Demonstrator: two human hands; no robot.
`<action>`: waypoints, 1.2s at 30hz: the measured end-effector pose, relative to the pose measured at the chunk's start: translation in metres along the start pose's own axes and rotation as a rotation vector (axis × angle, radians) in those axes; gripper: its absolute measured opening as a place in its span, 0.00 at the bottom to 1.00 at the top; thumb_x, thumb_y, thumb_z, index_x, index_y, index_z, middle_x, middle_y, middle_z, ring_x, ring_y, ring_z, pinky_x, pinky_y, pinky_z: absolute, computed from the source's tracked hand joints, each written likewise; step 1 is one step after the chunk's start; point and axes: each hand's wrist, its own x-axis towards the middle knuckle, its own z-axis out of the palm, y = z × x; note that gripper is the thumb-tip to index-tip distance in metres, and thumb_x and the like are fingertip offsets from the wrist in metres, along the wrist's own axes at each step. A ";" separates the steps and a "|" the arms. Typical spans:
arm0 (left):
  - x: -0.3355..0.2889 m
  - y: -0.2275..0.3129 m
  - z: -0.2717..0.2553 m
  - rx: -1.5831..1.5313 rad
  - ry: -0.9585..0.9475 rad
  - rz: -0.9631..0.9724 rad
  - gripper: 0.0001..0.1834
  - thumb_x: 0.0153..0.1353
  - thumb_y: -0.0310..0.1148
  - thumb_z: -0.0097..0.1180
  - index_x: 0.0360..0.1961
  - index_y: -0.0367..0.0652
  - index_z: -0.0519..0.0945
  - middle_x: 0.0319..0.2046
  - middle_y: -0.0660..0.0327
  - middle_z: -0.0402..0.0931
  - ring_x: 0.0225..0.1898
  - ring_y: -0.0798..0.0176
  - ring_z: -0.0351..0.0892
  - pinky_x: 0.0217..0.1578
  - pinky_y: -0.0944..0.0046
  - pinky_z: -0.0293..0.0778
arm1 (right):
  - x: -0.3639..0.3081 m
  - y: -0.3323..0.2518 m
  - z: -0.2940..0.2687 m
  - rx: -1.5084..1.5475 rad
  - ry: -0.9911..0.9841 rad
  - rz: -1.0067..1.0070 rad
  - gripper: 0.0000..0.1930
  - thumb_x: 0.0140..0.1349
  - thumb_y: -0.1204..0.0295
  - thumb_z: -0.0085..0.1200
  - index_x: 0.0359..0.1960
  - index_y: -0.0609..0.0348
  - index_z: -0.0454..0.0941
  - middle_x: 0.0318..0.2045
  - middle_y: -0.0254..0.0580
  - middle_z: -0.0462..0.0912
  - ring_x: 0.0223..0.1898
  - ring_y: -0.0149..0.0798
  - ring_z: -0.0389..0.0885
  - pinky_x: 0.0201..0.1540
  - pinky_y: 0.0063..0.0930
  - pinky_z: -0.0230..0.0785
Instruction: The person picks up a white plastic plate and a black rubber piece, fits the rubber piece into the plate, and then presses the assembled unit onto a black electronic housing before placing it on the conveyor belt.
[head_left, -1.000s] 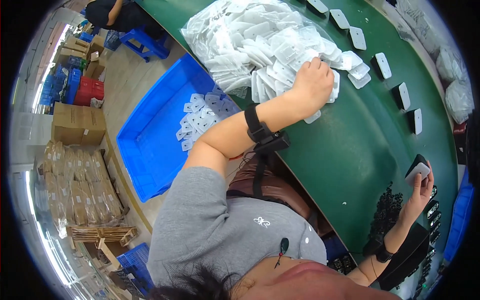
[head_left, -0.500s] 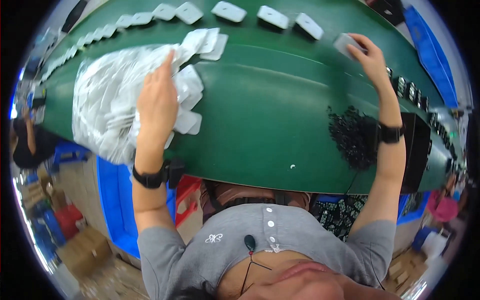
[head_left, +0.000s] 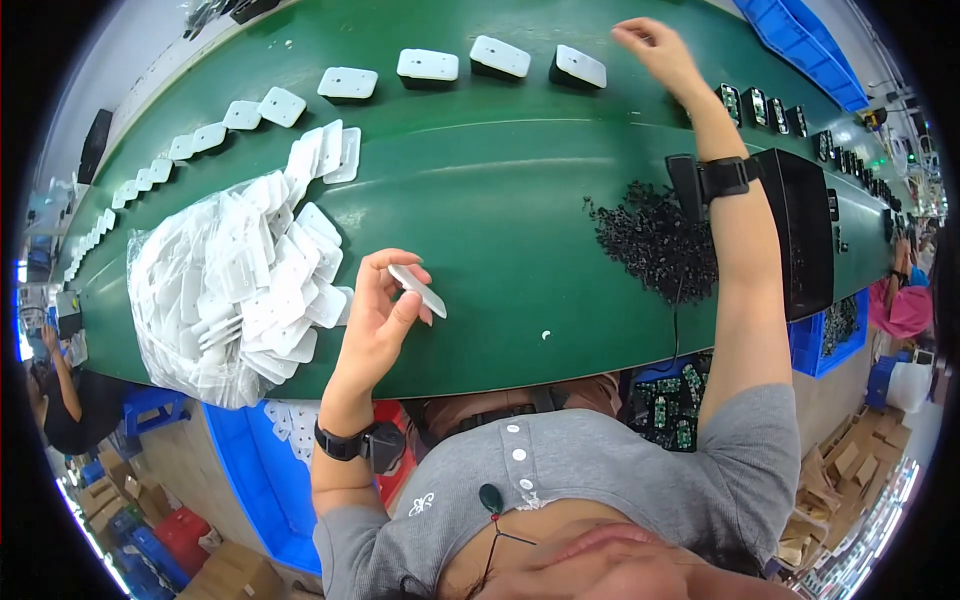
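My left hand (head_left: 375, 325) holds a flat white plastic cover (head_left: 418, 291) by its edge between thumb and fingers, above the table just right of the cover pile. That pile of white covers (head_left: 265, 290) spills out of a clear plastic bag (head_left: 150, 330). My right hand (head_left: 655, 55) is stretched to the far right, fingers loosely bent and apart, with nothing visible in them. Left of it stands a black box with a white cover on top (head_left: 580, 68), at the end of a curving row of similar covered boxes (head_left: 428, 66).
A heap of small black parts (head_left: 655, 240) lies by my right forearm, beside a black bin (head_left: 800, 230). Open black boxes with circuit boards (head_left: 757, 107) line the right side of the green table (head_left: 480, 230). Blue crates (head_left: 810, 50) stand behind and below.
My right hand has let go of the white-covered box, now at the row's end, and moved away to its right. My left hand has left the pile with a white cover. The view has shifted.
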 end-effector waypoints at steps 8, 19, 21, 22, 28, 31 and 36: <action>0.002 -0.020 0.006 0.179 0.033 -0.057 0.08 0.69 0.31 0.52 0.42 0.38 0.70 0.34 0.54 0.77 0.24 0.71 0.75 0.19 0.74 0.69 | -0.064 0.017 -0.037 -0.884 0.501 0.118 0.22 0.62 0.48 0.54 0.45 0.53 0.80 0.40 0.43 0.81 0.43 0.50 0.80 0.45 0.42 0.72; -0.002 -0.028 0.037 0.108 0.091 -0.119 0.08 0.71 0.29 0.49 0.40 0.32 0.74 0.30 0.56 0.78 0.22 0.72 0.76 0.18 0.75 0.67 | -0.165 -0.043 0.036 -0.442 -0.030 -0.072 0.08 0.56 0.72 0.60 0.33 0.61 0.74 0.31 0.43 0.75 0.35 0.46 0.77 0.39 0.36 0.70; -0.004 -0.032 0.038 0.202 0.112 0.002 0.07 0.70 0.28 0.50 0.40 0.33 0.74 0.30 0.58 0.77 0.22 0.73 0.76 0.18 0.76 0.67 | -0.169 -0.043 0.041 -0.444 0.004 -0.091 0.07 0.58 0.73 0.58 0.32 0.61 0.72 0.31 0.43 0.74 0.34 0.47 0.76 0.38 0.37 0.68; -0.006 -0.034 0.040 0.293 0.133 0.121 0.07 0.69 0.28 0.52 0.40 0.33 0.74 0.30 0.59 0.77 0.23 0.74 0.75 0.18 0.76 0.66 | -0.171 -0.045 0.042 -0.445 0.005 -0.093 0.07 0.58 0.73 0.58 0.32 0.61 0.72 0.31 0.43 0.74 0.34 0.47 0.76 0.38 0.37 0.68; -0.015 -0.025 0.057 0.047 0.153 -0.009 0.05 0.68 0.24 0.52 0.42 0.35 0.77 0.32 0.64 0.73 0.22 0.75 0.74 0.17 0.76 0.65 | -0.184 -0.056 0.051 -0.401 0.214 -0.114 0.06 0.59 0.74 0.57 0.31 0.61 0.72 0.32 0.43 0.73 0.33 0.46 0.74 0.36 0.36 0.67; -0.016 -0.016 0.068 0.013 0.180 0.030 0.06 0.67 0.22 0.51 0.43 0.36 0.78 0.32 0.64 0.72 0.22 0.75 0.74 0.17 0.75 0.65 | -0.194 -0.079 0.057 -0.369 0.344 -0.179 0.06 0.60 0.73 0.57 0.34 0.61 0.74 0.30 0.39 0.74 0.31 0.38 0.75 0.34 0.31 0.67; -0.004 -0.025 0.085 0.107 0.132 0.176 0.06 0.66 0.20 0.52 0.42 0.36 0.80 0.32 0.62 0.72 0.22 0.73 0.75 0.18 0.75 0.66 | -0.216 -0.114 0.092 0.530 0.115 0.143 0.08 0.65 0.70 0.57 0.36 0.63 0.77 0.31 0.32 0.79 0.32 0.25 0.76 0.34 0.20 0.66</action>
